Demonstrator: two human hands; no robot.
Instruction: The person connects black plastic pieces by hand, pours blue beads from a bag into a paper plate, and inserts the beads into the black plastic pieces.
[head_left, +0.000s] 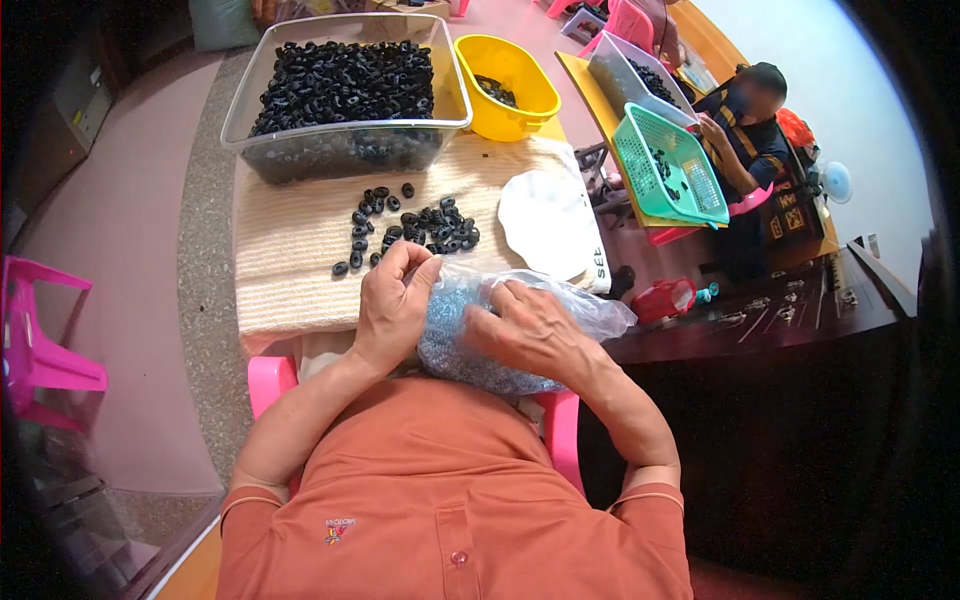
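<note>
The plastic bag (447,347), pinched by the left hand (391,312), must be steadied beneath the right hand (543,326), whose grip is unclear.

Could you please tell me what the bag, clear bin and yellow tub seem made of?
The bag is probably thin plastic film: see-through, glossy and crinkled. The clear bin looks like smooth, rigid plastic, transparent and holding its shape. The yellow tub is likely opaque plastic, evenly coloured, softly shiny.

Dark capitals stand on the cloth (290,225)'s right edge — only "SE" reads surely. The shirt (400,470)'s chest lettering — too small.
</note>
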